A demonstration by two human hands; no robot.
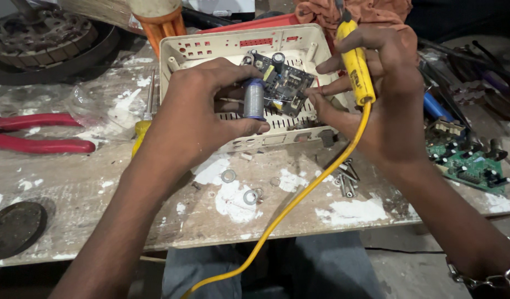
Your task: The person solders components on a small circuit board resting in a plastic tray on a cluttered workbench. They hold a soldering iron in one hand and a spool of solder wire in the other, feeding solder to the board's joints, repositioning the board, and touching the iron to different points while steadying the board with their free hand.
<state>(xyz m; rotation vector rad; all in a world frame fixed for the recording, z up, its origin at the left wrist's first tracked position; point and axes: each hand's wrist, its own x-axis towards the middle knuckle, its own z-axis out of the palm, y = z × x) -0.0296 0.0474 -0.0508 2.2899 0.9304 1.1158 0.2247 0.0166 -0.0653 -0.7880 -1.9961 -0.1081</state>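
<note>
My left hand (202,108) grips a small spool of grey solder wire (254,99) over an open cream plastic casing (210,51). A dark circuit board (285,83) with a black capacitor sits tilted inside the casing, between both hands. My right hand (377,94) holds a yellow soldering iron (355,65) by its handle, with its fingertips touching the board's right edge. The iron's yellow cord (299,196) runs down across the workbench toward my lap. The iron's tip is hidden.
Red-handled pliers (36,133) lie at the left, a yellow-handled screwdriver (142,119) beside the casing. Washers (249,195) and several screws (346,177) lie on the paint-stained bench in front. A green circuit board (471,163) and tools sit at the right, a motor stator (41,30) at the far left.
</note>
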